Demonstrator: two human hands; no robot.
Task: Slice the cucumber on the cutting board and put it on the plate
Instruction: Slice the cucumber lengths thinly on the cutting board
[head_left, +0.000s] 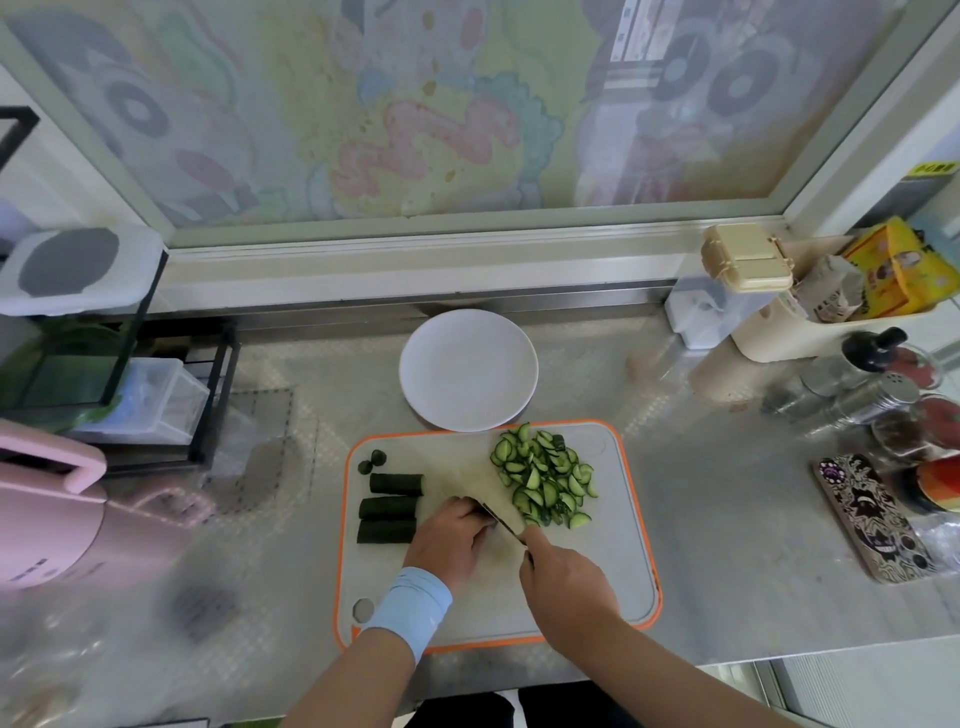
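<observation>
A grey cutting board (587, 587) with an orange rim lies on the steel counter. Three dark green cucumber pieces (389, 506) lie at its left, with two cut-off ends (373, 461) above them. A heap of half-moon cucumber slices (543, 480) sits at its upper right. My left hand (449, 538) is curled over something on the board; what it covers is hidden. My right hand (563, 579) grips a knife (498, 521) whose blade lies beside my left fingers. A white plate (467, 370) stands bare just behind the board.
A pink appliance (41, 509) and a black wire rack (130, 384) stand at the left. Spice jars (878, 395), a cream bin (810, 322) and a patterned phone (878, 525) crowd the right. The counter's front edge runs just below the board.
</observation>
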